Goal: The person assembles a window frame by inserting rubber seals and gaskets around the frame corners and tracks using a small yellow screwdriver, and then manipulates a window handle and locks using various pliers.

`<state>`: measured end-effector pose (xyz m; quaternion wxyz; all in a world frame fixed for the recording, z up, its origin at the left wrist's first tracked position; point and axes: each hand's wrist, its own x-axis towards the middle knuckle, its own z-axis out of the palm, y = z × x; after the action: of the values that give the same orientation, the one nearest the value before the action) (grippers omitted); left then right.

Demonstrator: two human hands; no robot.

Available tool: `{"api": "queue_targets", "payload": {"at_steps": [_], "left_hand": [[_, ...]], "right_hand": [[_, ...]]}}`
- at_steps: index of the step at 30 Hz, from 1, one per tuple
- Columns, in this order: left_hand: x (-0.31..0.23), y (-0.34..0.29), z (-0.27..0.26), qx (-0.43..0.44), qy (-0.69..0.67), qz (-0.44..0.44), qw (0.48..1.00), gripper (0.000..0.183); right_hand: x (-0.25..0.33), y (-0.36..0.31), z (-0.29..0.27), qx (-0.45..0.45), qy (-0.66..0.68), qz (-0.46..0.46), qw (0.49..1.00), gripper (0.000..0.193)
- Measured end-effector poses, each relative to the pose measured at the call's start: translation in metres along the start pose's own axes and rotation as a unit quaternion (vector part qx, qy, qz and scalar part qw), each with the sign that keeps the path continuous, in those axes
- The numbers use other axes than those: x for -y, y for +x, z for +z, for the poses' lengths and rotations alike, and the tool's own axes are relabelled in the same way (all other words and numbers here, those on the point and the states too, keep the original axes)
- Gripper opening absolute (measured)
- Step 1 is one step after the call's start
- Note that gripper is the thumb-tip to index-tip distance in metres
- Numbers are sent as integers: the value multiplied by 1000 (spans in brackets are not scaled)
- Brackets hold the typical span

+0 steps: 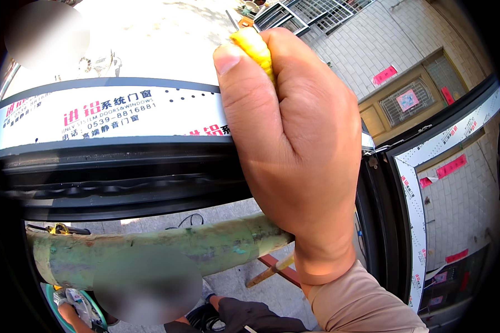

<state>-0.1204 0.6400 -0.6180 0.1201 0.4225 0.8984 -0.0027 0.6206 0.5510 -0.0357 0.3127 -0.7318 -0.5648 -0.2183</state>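
Right hand clenched round a yellow ribbed object, over the black frame. Green pole below. Left hand out of sight, can't tell its state.

Outdoor worksite: window frame, brickwork

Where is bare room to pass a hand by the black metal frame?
The narrow gap between the frame and mottled green round pole, left of the right hand, seems open, depth unclear. The frame's white film strip there is bare too. Crowded: below the pole, a person and a teal-rimmed tub.
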Motion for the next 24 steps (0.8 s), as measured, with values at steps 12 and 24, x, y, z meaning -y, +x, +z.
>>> {"api": "queue_targets", "payload": {"at_steps": [12,24], "left_hand": [[6,-37,-13,-63,37,35,997,46],[-111,-243,-71,-273,-260,79,923,23]], "right_hand": [[-17,-15,9,-48,38,-37,997,26],[-9,-6,17,-69,17,-34,997,24]]}}
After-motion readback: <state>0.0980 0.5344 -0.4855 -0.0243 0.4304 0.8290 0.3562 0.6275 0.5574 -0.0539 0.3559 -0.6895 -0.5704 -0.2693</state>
